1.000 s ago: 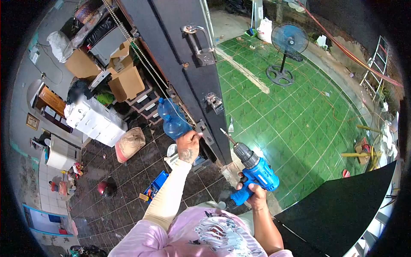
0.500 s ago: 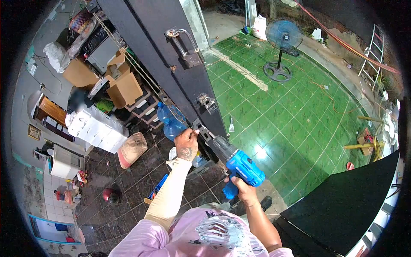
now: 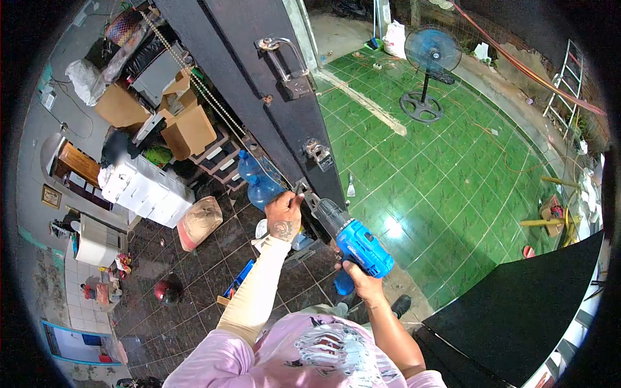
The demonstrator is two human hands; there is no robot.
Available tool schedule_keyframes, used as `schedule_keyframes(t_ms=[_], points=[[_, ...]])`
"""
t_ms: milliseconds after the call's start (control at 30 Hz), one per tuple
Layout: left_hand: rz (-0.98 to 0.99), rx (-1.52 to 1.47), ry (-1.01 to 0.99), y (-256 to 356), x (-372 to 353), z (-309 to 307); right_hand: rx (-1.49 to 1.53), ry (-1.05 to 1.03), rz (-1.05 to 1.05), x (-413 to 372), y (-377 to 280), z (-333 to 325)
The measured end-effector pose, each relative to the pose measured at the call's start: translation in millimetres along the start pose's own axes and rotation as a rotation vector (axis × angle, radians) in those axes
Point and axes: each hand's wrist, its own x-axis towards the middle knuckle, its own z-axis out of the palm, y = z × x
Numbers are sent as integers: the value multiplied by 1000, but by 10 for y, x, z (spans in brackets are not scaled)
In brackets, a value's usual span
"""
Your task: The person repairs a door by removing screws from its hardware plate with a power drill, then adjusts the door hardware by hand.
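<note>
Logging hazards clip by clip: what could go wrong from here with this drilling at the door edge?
The drill points at the metal plate, close beside the left hand; a slip could injure it. Only the right hand grips the drill, so it might twist if the bit catches. The plate could shift if the left hand's hold loosens.

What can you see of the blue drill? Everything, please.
The power drill has a blue, plastic-looking body with pale lettering and a dark chuck. It is tilted, nose pointing up-left in the view, toward the metal plate at the dark door's edge. The right hand grips its handle, hiding the trigger area. Whether the bit touches the plate is unclear.
</note>
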Motion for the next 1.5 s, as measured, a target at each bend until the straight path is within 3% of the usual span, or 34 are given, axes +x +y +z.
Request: schedule_keyframes(t_ms=[333, 733, 867, 1000, 1100, 1333, 1433, 1500], points=[[-38, -73, 14, -2, -17, 22, 11, 13, -15, 26, 72, 17], [-31, -119, 24, -18, -17, 42, -201, 26, -53, 35, 149, -7], [-52, -88, 17, 19, -11, 34, -387, 50, -114, 33, 171, -24], [-11, -117, 30, 12, -2, 21, -645, -6, -419, 82, -183, 83], [-16, -112, 38, -6, -8, 40, -679, -27, -341, 72, -393, 162], [-87, -134, 14, -51, -20, 68, -707, -17, -475, 168, -468, 156], [-42, -131, 68, -98, -39, 128, -882, 82, -443, 137, -520, 135], [-60, -122, 51, -56, -33, 93, -794, 64, -368, 134, -499, 120]])
